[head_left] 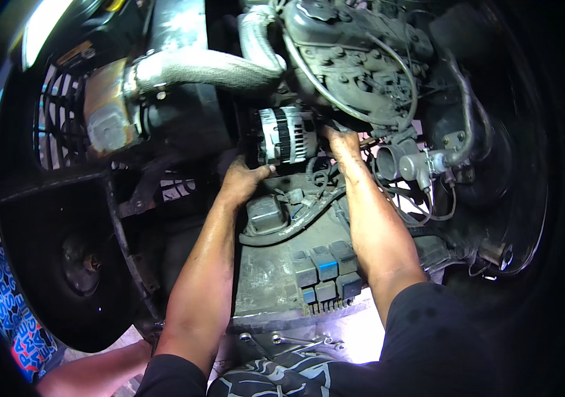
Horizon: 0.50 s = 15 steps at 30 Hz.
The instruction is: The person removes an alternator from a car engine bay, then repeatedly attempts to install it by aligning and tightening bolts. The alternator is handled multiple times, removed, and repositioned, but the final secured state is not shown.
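Note:
A silver alternator with black bands sits in the middle of an engine bay, between my two hands. My left hand grips its lower left, thumb showing and the other fingers mostly hidden in shadow. At its right end my right hand is closed on it, fingertips hidden behind the housing. Dirty hoses and wires run below the alternator, beside a grey box.
The engine, a wrapped pipe and a valve-like fitting surround the work. Relay boxes sit below, with wrenches at the near edge. Another person's arm shows at lower left, beside patterned cloth.

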{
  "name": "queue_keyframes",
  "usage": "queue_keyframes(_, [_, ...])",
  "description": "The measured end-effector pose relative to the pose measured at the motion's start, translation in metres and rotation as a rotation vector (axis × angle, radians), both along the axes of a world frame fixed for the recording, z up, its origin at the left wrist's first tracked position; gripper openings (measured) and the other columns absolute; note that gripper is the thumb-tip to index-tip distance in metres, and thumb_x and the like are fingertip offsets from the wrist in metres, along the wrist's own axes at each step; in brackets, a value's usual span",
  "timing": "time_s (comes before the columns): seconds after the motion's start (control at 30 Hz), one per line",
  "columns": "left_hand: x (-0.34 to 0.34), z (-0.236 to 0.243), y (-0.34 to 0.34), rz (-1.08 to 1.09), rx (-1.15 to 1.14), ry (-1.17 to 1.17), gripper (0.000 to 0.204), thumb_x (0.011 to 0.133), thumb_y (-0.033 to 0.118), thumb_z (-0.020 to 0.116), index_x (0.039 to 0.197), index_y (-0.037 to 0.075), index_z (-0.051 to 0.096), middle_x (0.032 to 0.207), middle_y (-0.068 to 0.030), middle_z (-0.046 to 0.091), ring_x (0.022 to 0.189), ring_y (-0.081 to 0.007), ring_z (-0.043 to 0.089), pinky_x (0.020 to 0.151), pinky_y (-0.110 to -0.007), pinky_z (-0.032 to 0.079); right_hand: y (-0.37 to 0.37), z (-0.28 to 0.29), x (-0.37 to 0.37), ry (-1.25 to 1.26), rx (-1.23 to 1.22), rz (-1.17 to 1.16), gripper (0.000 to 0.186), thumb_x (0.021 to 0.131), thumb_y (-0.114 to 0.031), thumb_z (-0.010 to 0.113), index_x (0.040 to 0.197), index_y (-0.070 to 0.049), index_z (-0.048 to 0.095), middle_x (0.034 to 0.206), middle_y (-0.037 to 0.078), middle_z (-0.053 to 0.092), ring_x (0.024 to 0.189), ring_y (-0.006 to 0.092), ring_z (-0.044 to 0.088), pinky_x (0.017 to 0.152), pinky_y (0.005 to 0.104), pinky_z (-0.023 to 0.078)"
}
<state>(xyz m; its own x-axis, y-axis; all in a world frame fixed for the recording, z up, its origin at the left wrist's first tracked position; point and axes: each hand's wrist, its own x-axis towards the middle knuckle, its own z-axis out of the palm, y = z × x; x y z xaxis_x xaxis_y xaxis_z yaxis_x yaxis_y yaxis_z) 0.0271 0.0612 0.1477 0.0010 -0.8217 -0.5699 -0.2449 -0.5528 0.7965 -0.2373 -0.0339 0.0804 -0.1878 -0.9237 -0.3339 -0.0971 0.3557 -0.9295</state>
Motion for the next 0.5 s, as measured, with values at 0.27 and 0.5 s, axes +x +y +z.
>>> queue_keyframes(0.27, [-0.005,-0.024,-0.005,0.014,-0.037,-0.057,0.063,0.092,0.015,0.079,0.145,-0.008,0.054,0.116,-0.0158,0.072,0.098,-0.0200,0.067,0.089,-0.033,0.055,-0.002,-0.005,-0.003,0.122,0.025,0.023,0.036,0.080,-0.029,0.083,0.088,0.005,0.074,0.090,0.009,0.079,0.082,0.0199,0.070,0.081,0.0397,0.054])
queue_keyframes(0.5, [-0.010,-0.007,0.002,-0.050,-0.061,-0.141,0.078,0.088,0.030,0.084,0.144,-0.014,0.051,0.118,-0.0219,0.072,0.102,-0.0241,0.069,0.094,-0.036,0.055,0.002,0.009,-0.002,0.156,0.110,0.070,0.046,0.084,-0.032,0.082,0.109,0.006,0.078,0.105,0.012,0.079,0.095,0.0187,0.067,0.087,0.0352,0.052])
